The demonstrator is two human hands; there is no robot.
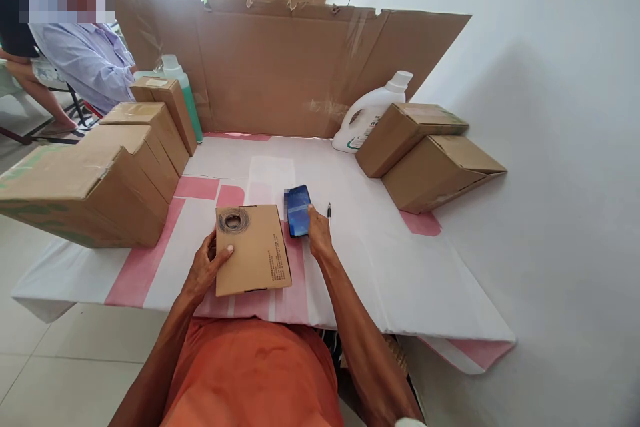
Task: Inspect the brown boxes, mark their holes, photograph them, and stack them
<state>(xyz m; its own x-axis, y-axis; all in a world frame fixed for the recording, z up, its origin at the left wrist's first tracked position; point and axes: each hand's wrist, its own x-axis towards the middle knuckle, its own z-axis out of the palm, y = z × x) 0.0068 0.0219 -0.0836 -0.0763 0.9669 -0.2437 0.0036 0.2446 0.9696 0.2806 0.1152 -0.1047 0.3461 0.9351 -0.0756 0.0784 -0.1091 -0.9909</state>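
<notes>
My left hand (209, 261) is closed on the left edge of a small cardboard box (255, 247), thumb on top and fingers at its side. The box has a hole ringed with dark scribbled lines near its upper left corner, and printed text along the right. Just right of it, my right hand (319, 232) grips the lower right edge of a smartphone (299, 210) whose blue screen is lit. Beyond that hand a dark pen (329, 210) lies on the white and pink tablecloth (360, 247).
Several cardboard boxes (120, 173) line the left side, by a bottle of green liquid (187, 97). At right are a white jug (373, 113) and two boxes (440, 167). A cardboard panel (270, 67) stands behind. A person in a light shirt (85, 60) sits at left.
</notes>
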